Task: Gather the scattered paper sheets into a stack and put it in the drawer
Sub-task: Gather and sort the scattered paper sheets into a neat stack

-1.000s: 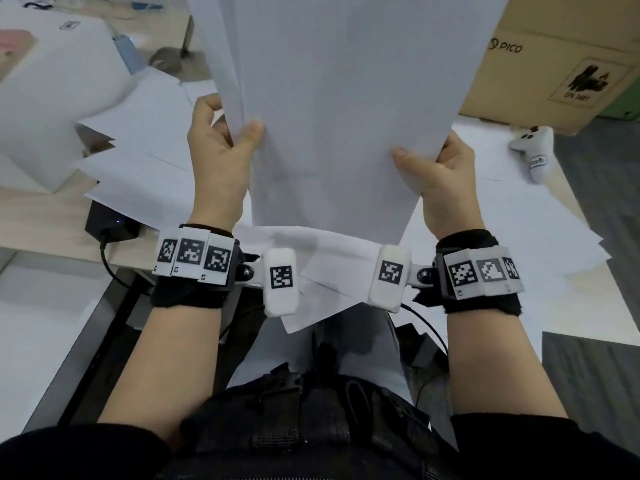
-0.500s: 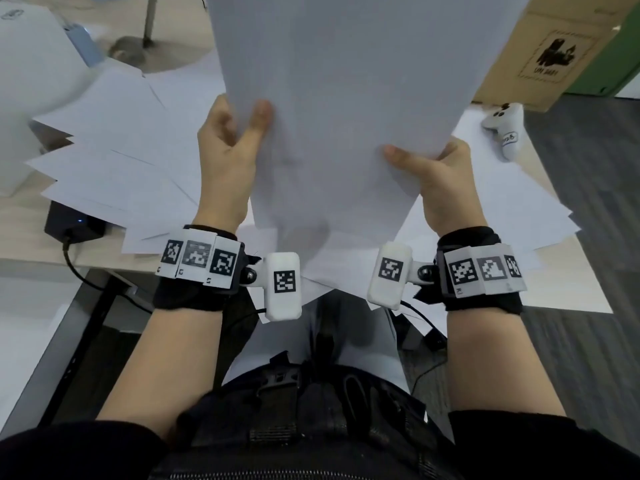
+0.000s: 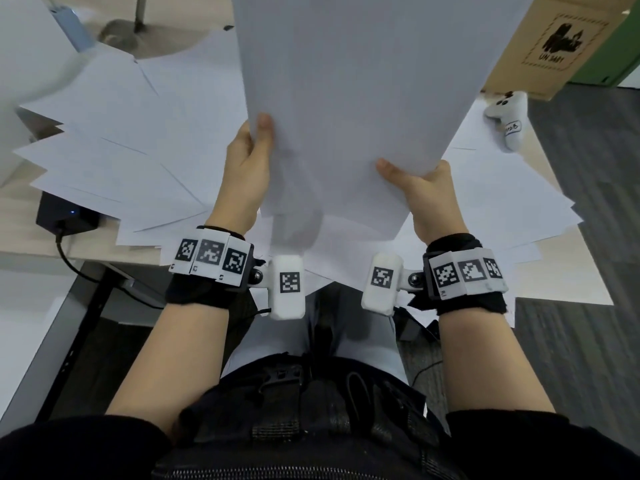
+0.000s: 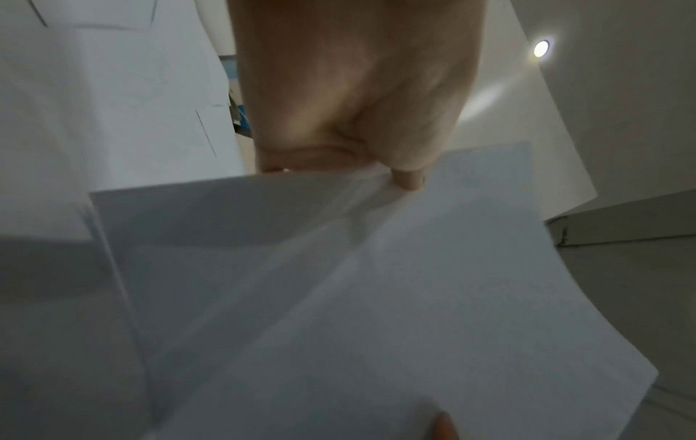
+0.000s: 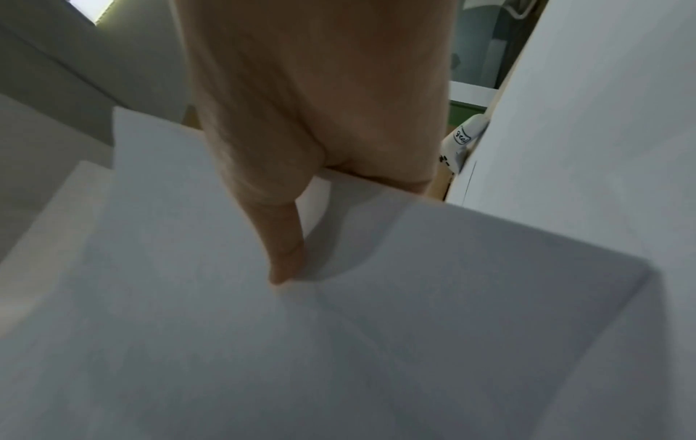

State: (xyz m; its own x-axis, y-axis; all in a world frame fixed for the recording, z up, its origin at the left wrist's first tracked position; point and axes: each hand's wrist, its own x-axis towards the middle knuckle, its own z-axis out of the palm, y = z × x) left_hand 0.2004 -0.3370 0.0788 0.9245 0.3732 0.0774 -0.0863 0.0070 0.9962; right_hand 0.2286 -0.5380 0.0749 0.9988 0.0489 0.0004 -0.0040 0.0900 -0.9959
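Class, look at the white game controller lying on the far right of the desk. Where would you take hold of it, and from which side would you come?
Judging by its pose, grip the white controller by the handle that points toward the person, coming from above and from the right with the right hand. That handle looks narrow enough to wrap, the desk's right edge is open, and loose sheets lie on its left.

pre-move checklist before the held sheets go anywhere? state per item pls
1. Left hand grips the held sheets at their left edge: ok.
2. Right hand grips their lower right corner: ok.
3. Held sheets squared: not ok, edges look offset in the left wrist view.
4. All paper gathered: not ok, loose sheets cover the table.
5. Drawer open and reachable: cannot tell, none in view.
6. White controller apart from the held sheets: ok.
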